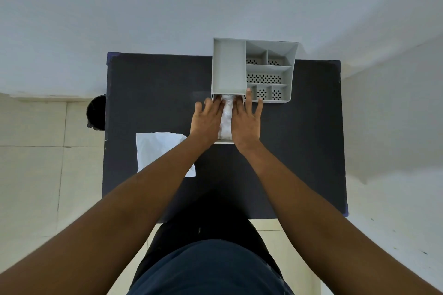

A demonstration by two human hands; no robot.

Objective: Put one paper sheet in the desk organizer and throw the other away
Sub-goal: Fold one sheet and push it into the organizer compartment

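Note:
A grey desk organizer [229, 67] with several compartments stands at the far edge of the dark table [155, 93]. Its bottom drawer [224, 142] is pulled out toward me. A crumpled white paper sheet [226, 117] lies in that drawer. My left hand [207, 121] and my right hand [247, 121] rest flat on either side of the sheet, fingers spread, pressing on it. A second white paper sheet [158, 148] lies flat on the table to the left, partly hidden under my left forearm.
A black bin [97, 112] stands on the tiled floor just past the table's left edge. A white wall runs behind the table and on the right. My torso is at the near edge.

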